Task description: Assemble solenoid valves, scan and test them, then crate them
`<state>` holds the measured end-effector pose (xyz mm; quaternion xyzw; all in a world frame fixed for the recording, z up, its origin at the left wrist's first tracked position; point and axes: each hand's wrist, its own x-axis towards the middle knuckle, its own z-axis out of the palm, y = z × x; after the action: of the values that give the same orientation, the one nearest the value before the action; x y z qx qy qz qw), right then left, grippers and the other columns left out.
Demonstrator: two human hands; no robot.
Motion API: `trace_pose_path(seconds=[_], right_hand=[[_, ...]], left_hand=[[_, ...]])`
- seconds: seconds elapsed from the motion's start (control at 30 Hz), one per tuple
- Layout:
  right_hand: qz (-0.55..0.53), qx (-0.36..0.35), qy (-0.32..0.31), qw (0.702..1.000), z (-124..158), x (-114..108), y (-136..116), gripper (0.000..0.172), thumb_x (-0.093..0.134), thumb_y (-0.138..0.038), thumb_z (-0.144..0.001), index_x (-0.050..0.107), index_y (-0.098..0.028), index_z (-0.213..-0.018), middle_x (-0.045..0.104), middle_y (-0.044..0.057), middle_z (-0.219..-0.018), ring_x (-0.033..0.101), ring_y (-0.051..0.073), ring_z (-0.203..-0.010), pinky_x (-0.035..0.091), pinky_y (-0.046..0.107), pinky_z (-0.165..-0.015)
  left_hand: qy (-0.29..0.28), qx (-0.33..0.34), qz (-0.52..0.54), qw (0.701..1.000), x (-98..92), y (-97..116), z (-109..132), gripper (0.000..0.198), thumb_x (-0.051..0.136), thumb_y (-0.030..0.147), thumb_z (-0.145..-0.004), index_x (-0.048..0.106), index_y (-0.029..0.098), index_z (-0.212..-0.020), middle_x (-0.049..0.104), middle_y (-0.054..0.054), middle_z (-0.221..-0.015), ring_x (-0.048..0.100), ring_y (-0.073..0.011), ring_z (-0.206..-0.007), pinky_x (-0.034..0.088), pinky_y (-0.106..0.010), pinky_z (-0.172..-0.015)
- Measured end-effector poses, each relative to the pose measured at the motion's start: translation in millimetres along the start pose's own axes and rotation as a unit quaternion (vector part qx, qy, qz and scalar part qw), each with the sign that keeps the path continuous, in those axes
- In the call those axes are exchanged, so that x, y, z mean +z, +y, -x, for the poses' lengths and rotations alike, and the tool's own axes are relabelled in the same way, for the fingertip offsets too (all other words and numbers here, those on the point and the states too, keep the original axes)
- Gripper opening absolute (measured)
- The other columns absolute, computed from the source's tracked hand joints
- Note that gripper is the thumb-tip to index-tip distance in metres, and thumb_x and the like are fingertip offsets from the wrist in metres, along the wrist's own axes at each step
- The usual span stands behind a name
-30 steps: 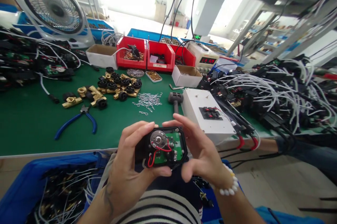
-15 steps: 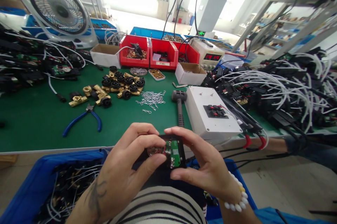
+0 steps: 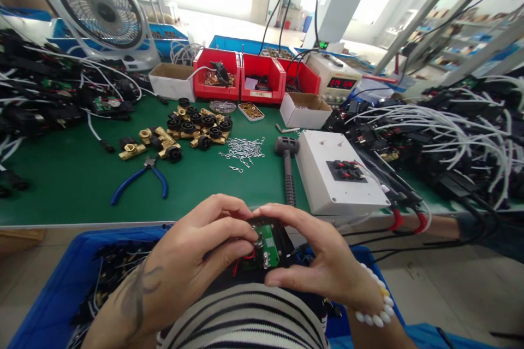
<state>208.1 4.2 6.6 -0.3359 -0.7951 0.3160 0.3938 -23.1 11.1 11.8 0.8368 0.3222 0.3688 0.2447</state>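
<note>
In front of my striped shirt, over the near table edge, is a black housing point(image 3: 283, 240) with a green circuit board point(image 3: 268, 245) in it. My right hand point(image 3: 317, 248) grips the housing from the right, fingers along its far side and thumb at the near side. My left hand point(image 3: 208, 240) is closed over the left part, thumb and fingertips pinched together at the board. A red wire point(image 3: 235, 268) comes out under the left thumb, and the fingers cover most of what they pinch. Silvery metal parts stand on the board's near edge.
On the green table point(image 3: 196, 190) are blue-handled pliers point(image 3: 141, 177), brass fittings point(image 3: 196, 125), spring clips point(image 3: 243, 151), a hammer point(image 3: 287, 169) and a grey box point(image 3: 339, 179). Red bins point(image 3: 262, 95) stand behind. A blue crate point(image 3: 49, 278) is below left; another person's hand point(image 3: 440, 227) is right.
The left fingers have shifted on the board; the round part seen under them is now hidden, and a red wire shows below the thumb. The view has swung slightly left.
</note>
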Motion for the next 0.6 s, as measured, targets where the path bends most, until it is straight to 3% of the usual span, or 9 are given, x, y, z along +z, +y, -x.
trace_pose_path(seconds=[0.1, 0.2, 0.3, 0.43, 0.6], right_hand=[[0.003, -0.009, 0.009, 1.0, 0, 2, -1, 0.066, 0.085, -0.041, -0.076, 0.061, -0.024, -0.136, 0.07, 0.009, -0.127, 0.068, 0.024, -0.116, 0.055, 0.035, -0.104], [-0.009, 0.0, 0.016, 1.0, 1, 2, -3, 0.068, 0.087, -0.041, -0.074, 0.061, -0.025, -0.135, 0.07, 0.008, -0.127, 0.068, 0.024, -0.116, 0.055, 0.035, -0.104], [-0.023, 0.0, 0.016, 1.0, 0, 1, -6, 0.071, 0.088, -0.04, -0.072, 0.061, -0.026, -0.136, 0.07, 0.008, -0.127, 0.068, 0.025, -0.115, 0.056, 0.035, -0.103], [-0.031, -0.009, -0.001, 0.999, -1, 0, -8, 0.072, 0.089, -0.039, -0.071, 0.06, -0.026, -0.136, 0.071, 0.007, -0.125, 0.069, 0.024, -0.113, 0.057, 0.032, -0.1], [-0.019, -0.014, -0.025, 0.999, 0, 0, -9, 0.067, 0.085, -0.045, -0.075, 0.061, -0.023, -0.133, 0.072, 0.007, -0.123, 0.071, 0.022, -0.111, 0.056, 0.029, -0.099]], left_hand=[[0.058, -0.034, -0.025, 0.997, 9.6, 8, 0, 0.013, 0.054, 0.016, -0.098, 0.061, 0.025, -0.092, 0.061, 0.003, -0.106, 0.06, -0.0062, -0.101, 0.047, -0.011, -0.09], [0.098, -0.105, 0.027, 0.989, 15.0, 14, 0, 0.016, 0.049, 0.019, -0.1, 0.058, 0.025, -0.089, 0.061, 0.004, -0.105, 0.06, -0.0052, -0.098, 0.048, -0.009, -0.087], [0.043, -0.115, 0.097, 0.988, 8.4, 11, 1, 0.017, 0.047, 0.025, -0.103, 0.06, 0.027, -0.091, 0.061, 0.004, -0.112, 0.062, -0.0064, -0.101, 0.051, -0.011, -0.086], [-0.051, -0.087, 0.14, 0.985, -8.6, 1, 1, 0.009, 0.06, 0.037, -0.097, 0.061, 0.028, -0.096, 0.058, 0.001, -0.117, 0.063, -0.0105, -0.103, 0.053, -0.015, -0.087], [-0.111, -0.093, 0.169, 0.975, -16.1, -3, 2, 0.023, 0.077, 0.042, -0.083, 0.061, 0.026, -0.09, 0.055, 0.001, -0.112, 0.061, -0.0114, -0.093, 0.054, -0.014, -0.076]])
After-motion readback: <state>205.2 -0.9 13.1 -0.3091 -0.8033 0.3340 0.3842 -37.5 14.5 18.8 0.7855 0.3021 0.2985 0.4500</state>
